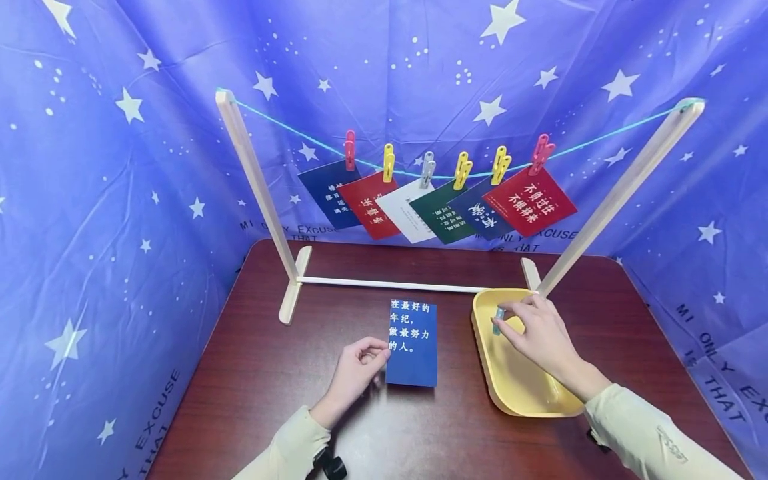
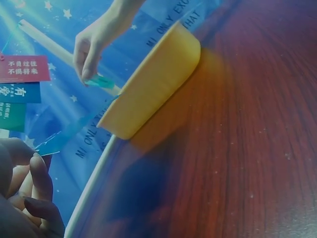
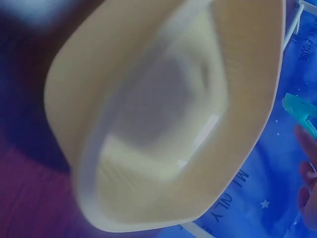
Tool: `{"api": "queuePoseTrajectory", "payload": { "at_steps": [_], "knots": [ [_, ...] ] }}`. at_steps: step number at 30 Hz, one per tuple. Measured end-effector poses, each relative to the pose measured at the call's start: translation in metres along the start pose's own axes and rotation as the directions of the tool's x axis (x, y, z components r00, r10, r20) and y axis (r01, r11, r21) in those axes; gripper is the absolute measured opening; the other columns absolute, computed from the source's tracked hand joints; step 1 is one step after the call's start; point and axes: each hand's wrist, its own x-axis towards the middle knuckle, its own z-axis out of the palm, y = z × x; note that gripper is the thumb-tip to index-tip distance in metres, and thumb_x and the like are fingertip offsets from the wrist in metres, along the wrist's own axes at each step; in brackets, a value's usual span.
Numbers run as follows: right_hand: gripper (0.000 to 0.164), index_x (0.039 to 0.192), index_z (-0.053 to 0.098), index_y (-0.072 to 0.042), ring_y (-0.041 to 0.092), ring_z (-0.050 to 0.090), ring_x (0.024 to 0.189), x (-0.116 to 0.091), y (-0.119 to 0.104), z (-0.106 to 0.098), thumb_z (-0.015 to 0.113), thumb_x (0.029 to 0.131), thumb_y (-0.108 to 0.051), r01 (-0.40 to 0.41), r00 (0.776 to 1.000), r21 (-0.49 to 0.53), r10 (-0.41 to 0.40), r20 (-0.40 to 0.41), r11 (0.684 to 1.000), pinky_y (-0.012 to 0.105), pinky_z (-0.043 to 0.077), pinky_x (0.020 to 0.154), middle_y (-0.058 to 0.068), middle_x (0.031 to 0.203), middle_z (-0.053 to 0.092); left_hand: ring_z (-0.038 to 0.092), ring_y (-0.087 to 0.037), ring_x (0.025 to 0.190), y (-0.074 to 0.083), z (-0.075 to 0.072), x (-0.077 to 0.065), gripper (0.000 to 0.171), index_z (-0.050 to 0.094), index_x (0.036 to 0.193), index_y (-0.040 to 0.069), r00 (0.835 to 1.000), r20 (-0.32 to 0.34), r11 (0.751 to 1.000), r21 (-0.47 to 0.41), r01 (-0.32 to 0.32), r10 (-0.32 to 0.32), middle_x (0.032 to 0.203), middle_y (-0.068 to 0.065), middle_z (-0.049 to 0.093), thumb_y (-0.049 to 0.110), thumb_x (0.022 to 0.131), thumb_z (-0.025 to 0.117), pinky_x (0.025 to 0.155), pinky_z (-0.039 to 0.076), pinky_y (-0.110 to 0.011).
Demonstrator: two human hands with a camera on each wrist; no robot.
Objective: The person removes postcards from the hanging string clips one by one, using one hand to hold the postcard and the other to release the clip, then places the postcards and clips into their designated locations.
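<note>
My left hand (image 1: 353, 375) pinches the left edge of a blue card (image 1: 413, 367) with white Chinese characters, held above the table. The left wrist view shows this card almost edge-on between thumb and fingers. Over the yellow plastic basin (image 1: 543, 393), my right hand (image 1: 545, 335) pinches a small teal clothespin (image 1: 497, 321) between thumb and fingertips. That clothespin (image 3: 298, 110) appears at the right edge of the right wrist view, where only part of the fingers shows. No contents are seen on the basin's floor.
Behind the hands stands a wooden frame (image 1: 258, 180) with a sagging teal string (image 1: 288, 125). Several cards, such as a red card (image 1: 534, 203) and a green card (image 1: 444, 212), hang from it by coloured clothespins (image 1: 462, 171). A starry blue curtain (image 1: 384, 60) surrounds the dark red table (image 1: 240, 387).
</note>
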Motion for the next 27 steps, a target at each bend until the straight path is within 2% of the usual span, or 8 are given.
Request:
{"api": "queuePoseTrajectory", "payload": {
  "at_steps": [4, 9, 12, 14, 21, 27],
  "knots": [
    [0.022, 0.094, 0.076, -0.005, 0.023, 0.055, 0.084, -0.004, 0.003, 0.003, 0.086, 0.077, -0.015, 0.004, 1.0, -0.01, -0.004, 0.025, 1.0, 0.043, 0.041, 0.078, -0.002, 0.078, 0.076, 0.059, -0.014, 0.05, -0.006, 0.0, 0.001, 0.015, 0.071, 0.104, -0.009, 1.0, -0.007, 1.0, 0.02, 0.011, -0.011, 0.083, -0.015, 0.072, 0.002, 0.094, 0.072, 0.044, 0.052, -0.03],
    [0.024, 0.096, 0.076, -0.005, 0.022, 0.055, 0.083, -0.008, 0.005, 0.005, 0.086, 0.078, -0.017, -0.008, 0.999, -0.035, 0.009, 0.044, 0.999, 0.042, 0.043, 0.074, -0.004, 0.079, 0.076, 0.056, -0.012, 0.049, -0.011, 0.0, 0.002, 0.014, 0.072, 0.104, -0.008, 0.999, -0.008, 0.999, 0.035, 0.039, -0.039, 0.083, -0.016, 0.072, 0.002, 0.094, 0.073, 0.038, 0.049, -0.035],
    [0.023, 0.096, 0.076, -0.005, 0.021, 0.055, 0.082, -0.009, 0.005, 0.006, 0.086, 0.078, -0.017, -0.014, 0.998, -0.048, 0.016, 0.057, 0.999, 0.042, 0.044, 0.071, -0.005, 0.079, 0.076, 0.055, -0.012, 0.049, -0.013, 0.0, 0.003, 0.015, 0.072, 0.104, -0.007, 0.999, -0.001, 0.996, 0.074, 0.048, -0.048, 0.083, -0.015, 0.073, 0.003, 0.094, 0.073, 0.038, 0.05, -0.037],
    [0.023, 0.095, 0.077, -0.006, 0.02, 0.054, 0.081, -0.01, 0.006, 0.007, 0.087, 0.078, -0.018, -0.014, 0.997, -0.055, 0.018, 0.071, 0.998, 0.04, 0.043, 0.069, -0.005, 0.078, 0.076, 0.054, -0.011, 0.049, -0.016, 0.0, 0.004, 0.015, 0.072, 0.104, -0.007, 0.999, 0.001, 0.994, 0.091, 0.053, -0.053, 0.081, -0.015, 0.073, 0.004, 0.094, 0.073, 0.038, 0.049, -0.036],
    [0.022, 0.092, 0.075, -0.007, 0.019, 0.052, 0.076, -0.013, 0.008, 0.012, 0.088, 0.078, -0.018, -0.003, 0.992, -0.062, 0.01, 0.123, 0.998, 0.037, 0.041, 0.064, -0.005, 0.077, 0.075, 0.053, -0.007, 0.048, -0.023, -0.001, 0.005, 0.013, 0.073, 0.102, -0.006, 0.996, 0.006, 0.987, 0.137, 0.085, -0.087, 0.078, -0.012, 0.073, 0.003, 0.093, 0.073, 0.041, 0.043, -0.018],
    [0.02, 0.089, 0.074, -0.009, 0.019, 0.052, 0.076, -0.016, 0.007, 0.016, 0.088, 0.079, -0.019, -0.021, 0.987, -0.081, 0.033, 0.159, 0.997, 0.037, 0.04, 0.066, -0.006, 0.076, 0.074, 0.052, -0.004, 0.046, -0.027, -0.002, 0.006, 0.011, 0.073, 0.098, -0.006, 0.995, 0.012, 0.98, 0.18, 0.09, -0.094, 0.076, -0.011, 0.074, 0.003, 0.092, 0.073, 0.044, 0.044, -0.015]
  ]
}}
